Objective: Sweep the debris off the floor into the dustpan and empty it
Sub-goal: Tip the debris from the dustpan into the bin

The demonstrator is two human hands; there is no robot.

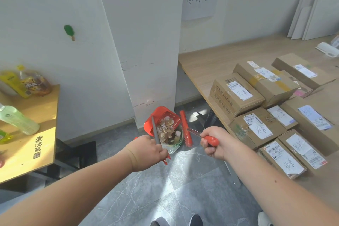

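Over the floor by the white partition's corner, we've got the dustpan [161, 124] loaded with debris [167, 130]: shells, scraps and a plastic wrapper hanging over the lip. Left hand [146, 149] fingers clenched on its grey handle, right hand [213, 143] fingers wrapped round the brush [186, 128] grip. Load looks light and loose, so we'd keep the pan level; wrapper may slide.

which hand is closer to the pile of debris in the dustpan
Left. The left hand grips the dustpan handle right beside the debris. The right hand holds the broom handle, farther off on the other side.
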